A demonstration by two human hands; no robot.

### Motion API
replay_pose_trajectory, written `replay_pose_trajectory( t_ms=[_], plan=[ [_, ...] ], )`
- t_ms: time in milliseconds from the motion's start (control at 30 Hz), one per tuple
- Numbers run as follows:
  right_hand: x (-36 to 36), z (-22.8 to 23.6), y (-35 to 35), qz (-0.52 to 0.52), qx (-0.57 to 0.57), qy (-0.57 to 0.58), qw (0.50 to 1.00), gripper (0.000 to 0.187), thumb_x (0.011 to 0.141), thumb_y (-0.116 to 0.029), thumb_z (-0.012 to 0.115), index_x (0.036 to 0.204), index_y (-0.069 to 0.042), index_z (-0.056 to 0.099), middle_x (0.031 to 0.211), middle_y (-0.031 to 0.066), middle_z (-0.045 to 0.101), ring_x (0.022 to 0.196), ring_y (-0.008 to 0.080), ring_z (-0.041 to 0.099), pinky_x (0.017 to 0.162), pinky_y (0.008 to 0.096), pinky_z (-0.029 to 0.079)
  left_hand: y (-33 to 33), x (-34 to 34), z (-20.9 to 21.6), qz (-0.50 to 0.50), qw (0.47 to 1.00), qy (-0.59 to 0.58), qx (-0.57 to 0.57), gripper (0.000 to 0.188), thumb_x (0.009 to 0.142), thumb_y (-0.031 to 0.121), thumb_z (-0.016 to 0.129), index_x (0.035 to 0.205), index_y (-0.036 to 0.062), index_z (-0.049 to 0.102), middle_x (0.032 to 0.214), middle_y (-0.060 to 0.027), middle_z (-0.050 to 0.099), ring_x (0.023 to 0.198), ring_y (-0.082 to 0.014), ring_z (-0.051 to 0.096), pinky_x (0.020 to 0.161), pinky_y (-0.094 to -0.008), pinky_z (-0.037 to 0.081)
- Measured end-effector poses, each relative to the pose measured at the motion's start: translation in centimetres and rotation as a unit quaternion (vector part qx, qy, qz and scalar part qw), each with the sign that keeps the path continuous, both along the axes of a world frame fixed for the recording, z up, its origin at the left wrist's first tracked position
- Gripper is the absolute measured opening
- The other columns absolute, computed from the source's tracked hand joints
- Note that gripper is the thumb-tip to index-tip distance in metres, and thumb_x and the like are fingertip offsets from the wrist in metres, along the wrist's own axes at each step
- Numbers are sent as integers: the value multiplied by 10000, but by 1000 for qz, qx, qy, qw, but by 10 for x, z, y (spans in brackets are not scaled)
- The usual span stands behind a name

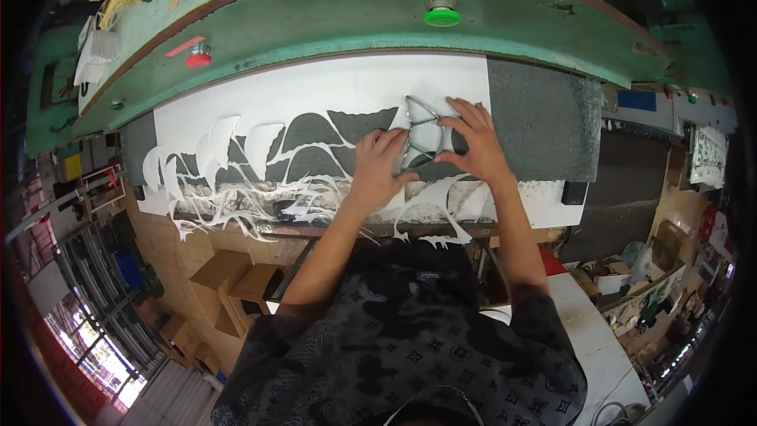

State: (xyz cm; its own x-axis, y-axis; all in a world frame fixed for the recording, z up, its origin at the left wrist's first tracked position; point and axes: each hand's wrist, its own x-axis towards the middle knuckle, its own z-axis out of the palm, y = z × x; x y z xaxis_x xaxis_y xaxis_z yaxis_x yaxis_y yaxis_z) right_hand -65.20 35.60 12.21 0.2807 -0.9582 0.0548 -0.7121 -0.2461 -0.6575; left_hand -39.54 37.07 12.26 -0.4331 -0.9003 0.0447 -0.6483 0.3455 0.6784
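Observation:
A metal cutting die (426, 121), a thin curved steel frame with cross bars, rests on a white sheet (331, 79). My left hand (377, 167) has its fingers against the die's left side, with the thumb toward its near end. On the other side, my right hand (479, 142) grips the die's edge between thumb and forefinger, its other fingers reaching out over the sheet. Curved gaps cut in the sheet show the dark grey pad (544, 118) beneath. Loose white offcuts (296, 189) in thin webs lie left of my left hand and hang over the near edge.
Beyond the sheet runs a green machine beam (315, 39) with a green button (442, 16) and a red button (199, 56). Cardboard boxes (229, 288) stand on the floor at lower left. A white tabletop (587, 331) lies at lower right.

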Motion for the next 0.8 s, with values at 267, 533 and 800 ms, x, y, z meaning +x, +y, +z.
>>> replay_pose_trajectory(
  t_ms=[267,533,800],
  plan=[
    [35,-28,27,-73,-33,31,996,373,765,-319,880,970,-117,642,1591,173,453,1522,391,335,1202,728,92,-5,-7,-28,133,988,78,1,500,702,174,899,1161,64,733,1060,-70,741,1085,-309,625,1000,-425,446],
    [32,-34,29,-106,-4,-40,994,340,763,-251,877,937,-118,617,1572,171,488,1521,380,344,1238,656,105,9,-1,-37,129,986,82,-66,422,697,148,922,1086,76,773,1038,-118,756,1112,-309,665,964,-417,500],
    [67,-22,40,-189,-87,32,978,401,739,-384,894,1013,-155,711,1660,290,253,1543,499,203,1177,755,45,-37,0,-19,232,964,101,-83,373,746,134,895,1076,48,745,1103,-135,705,1028,-302,661,893,-395,508]
  ],
)
